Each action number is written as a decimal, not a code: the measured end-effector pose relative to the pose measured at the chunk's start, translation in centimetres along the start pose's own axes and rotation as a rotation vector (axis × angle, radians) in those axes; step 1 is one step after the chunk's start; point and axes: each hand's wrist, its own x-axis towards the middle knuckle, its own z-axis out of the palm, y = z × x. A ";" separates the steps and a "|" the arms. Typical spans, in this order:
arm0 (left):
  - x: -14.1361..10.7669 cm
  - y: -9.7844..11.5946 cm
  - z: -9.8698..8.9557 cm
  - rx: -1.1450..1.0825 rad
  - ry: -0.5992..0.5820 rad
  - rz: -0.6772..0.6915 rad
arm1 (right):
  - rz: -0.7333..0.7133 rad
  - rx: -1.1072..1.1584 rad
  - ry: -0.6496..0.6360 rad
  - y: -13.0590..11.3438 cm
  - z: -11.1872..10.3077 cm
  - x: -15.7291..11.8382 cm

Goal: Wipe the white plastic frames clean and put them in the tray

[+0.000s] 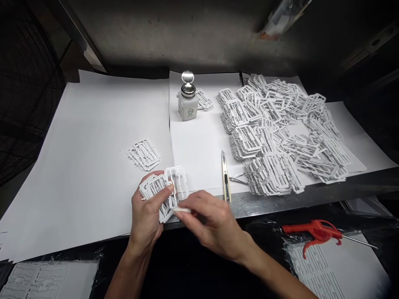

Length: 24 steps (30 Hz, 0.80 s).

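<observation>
My left hand [149,214] grips a fanned stack of white plastic frames [154,187], thumb on top. One frame [181,180] sticks out to the right of that stack. With thumb and fingers pinched, my right hand [212,218] holds a small white wipe-like piece [182,209] against the lower edge of the protruding frame; its exact kind is unclear. A few similar frames [145,154] lie fanned on the white paper just beyond my left hand. To the right of my hands rests a utility knife [225,176], with metal tweezers [238,180] beside it.
A pump-top bottle [188,101] with its lid up stands at the back, a few frames [204,100] behind it. Large piles of frames [268,174] cover the right side. Near the front right lies a red air blow gun [318,231]. A dark metal wall [162,37] closes the back.
</observation>
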 end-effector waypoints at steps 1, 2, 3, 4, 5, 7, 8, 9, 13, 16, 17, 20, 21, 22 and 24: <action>-0.1 0.0 0.0 -0.001 0.012 0.012 | -0.022 -0.021 -0.005 0.0 0.2 0.1; -0.2 0.0 0.0 -0.004 0.024 0.021 | -0.027 -0.053 0.000 0.1 0.3 0.1; -0.2 0.0 0.0 -0.008 0.038 0.028 | -0.016 -0.088 0.021 0.1 0.2 0.1; -0.2 0.0 -0.1 -0.011 0.051 0.033 | 0.002 -0.120 0.050 0.2 0.1 0.1; -0.2 0.0 -0.1 -0.014 0.060 0.037 | 0.021 -0.141 0.079 0.2 0.0 0.1; -0.2 -0.1 -0.1 -0.010 0.070 0.048 | 0.015 -0.144 0.112 0.1 0.1 0.3; -0.2 -0.1 0.0 -0.007 0.075 0.056 | -0.010 -0.137 0.109 -0.1 0.3 0.4; -0.3 -0.1 0.1 -0.005 0.079 0.067 | -0.043 -0.133 0.095 -0.2 0.6 0.6; -0.4 -0.1 0.4 -0.002 0.096 0.111 | -0.086 -0.247 -0.053 -0.4 1.5 0.9; -0.3 -0.1 0.2 0.008 0.106 0.093 | -0.016 -0.302 -0.134 -0.3 1.0 0.5; -0.3 -0.1 0.1 0.006 0.107 0.084 | 0.009 -0.289 -0.126 -0.2 0.6 0.3; -0.2 -0.1 -0.3 -0.014 0.106 0.058 | 0.100 -0.217 -0.032 0.1 -0.6 -0.1; -0.2 -0.1 -0.4 -0.021 0.102 0.046 | 0.148 -0.192 0.007 0.3 -0.9 -0.1; -0.2 -0.1 -0.4 -0.029 0.093 0.035 | 0.209 -0.152 0.034 0.5 -1.0 0.0; -0.2 -0.1 -0.4 -0.050 0.068 0.021 | 0.350 0.005 0.022 1.1 -0.9 0.2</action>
